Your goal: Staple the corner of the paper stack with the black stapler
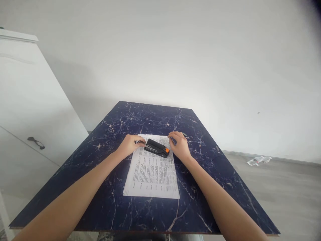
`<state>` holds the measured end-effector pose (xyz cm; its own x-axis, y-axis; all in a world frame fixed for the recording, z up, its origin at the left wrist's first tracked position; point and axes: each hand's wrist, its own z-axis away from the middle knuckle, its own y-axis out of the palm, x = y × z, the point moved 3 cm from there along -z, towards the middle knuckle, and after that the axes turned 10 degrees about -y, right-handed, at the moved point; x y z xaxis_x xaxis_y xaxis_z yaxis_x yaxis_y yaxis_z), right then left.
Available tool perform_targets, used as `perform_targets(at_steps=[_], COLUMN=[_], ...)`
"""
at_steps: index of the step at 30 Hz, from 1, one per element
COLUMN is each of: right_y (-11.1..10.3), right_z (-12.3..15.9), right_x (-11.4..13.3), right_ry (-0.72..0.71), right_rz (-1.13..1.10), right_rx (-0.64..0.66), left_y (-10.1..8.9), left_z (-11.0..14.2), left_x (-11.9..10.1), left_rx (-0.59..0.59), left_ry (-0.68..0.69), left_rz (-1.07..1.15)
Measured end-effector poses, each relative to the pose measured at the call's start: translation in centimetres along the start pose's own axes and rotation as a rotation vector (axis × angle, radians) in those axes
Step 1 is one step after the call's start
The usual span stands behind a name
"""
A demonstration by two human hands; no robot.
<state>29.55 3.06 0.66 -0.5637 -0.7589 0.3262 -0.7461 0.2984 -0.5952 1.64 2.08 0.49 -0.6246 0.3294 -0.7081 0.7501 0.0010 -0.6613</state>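
Observation:
A black stapler (155, 148) with an orange piece at its right end lies across printed paper sheets (151, 179). At the stapler's left end, the thumb and fingers of my left hand (132, 144) are closed in a pinch. A thin pale line shows along the stapler's side near those fingertips; I cannot make out what it is. My right hand (180, 144) rests by the sheets' upper right corner, just right of the stapler. Its fingers are bent, with a gap between thumb and fingers, and nothing shows in them.
Beneath the sheets is a dark blue marble-patterned table (150, 117) against a white wall. A small object (185, 135), partly hidden, lies behind my right hand. A white cabinet (32, 100) stands at left. A clear plastic bottle (258, 161) lies on the floor at right.

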Motion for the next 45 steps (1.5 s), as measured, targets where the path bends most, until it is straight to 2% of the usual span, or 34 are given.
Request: perform_targets(at_steps=[5, 11, 25, 28, 32, 34, 40, 45], right_y=[1.0, 1.1, 1.3, 1.3, 1.3, 1.3, 1.3, 1.3], right_z=[0.3, 0.7, 0.6, 0.6, 0.6, 0.6, 0.6, 0.7], right_x=[0.6, -0.2, -0.2, -0.1, -0.1, -0.2, -0.2, -0.2], right_ry=[-0.046, -0.022, 0.008, -0.004, -0.009, -0.007, -0.003, -0.002], right_rz=[-0.085, -0.097, -0.13, -0.137, -0.149, -0.148, -0.143, -0.136], right_rx=[0.071, 0.081, 0.126, 0.138, 0.159, 0.157, 0.16, 0.165], left_y=[-0.2, -0.2, -0.3, -0.4, -0.5, -0.5, -0.5, -0.5], left_z=[0.0, -0.2, -0.7, -0.7, -0.5, -0.3, -0.2, -0.2], left_x=[0.3, 0.3, 1.2, 1.2, 0.9, 0.7, 0.8, 0.6], left_rx=[0.021, 0.029, 0.067, 0.09, 0.132, 0.119, 0.016, 0.02], left_ry=[-0.015, -0.03, -0.01, 0.018, 0.132, 0.159, 0.068, 0.055], left_rz=[0.009, 0.002, 0.058, 0.058, 0.023, 0.013, 0.052, 0.062])
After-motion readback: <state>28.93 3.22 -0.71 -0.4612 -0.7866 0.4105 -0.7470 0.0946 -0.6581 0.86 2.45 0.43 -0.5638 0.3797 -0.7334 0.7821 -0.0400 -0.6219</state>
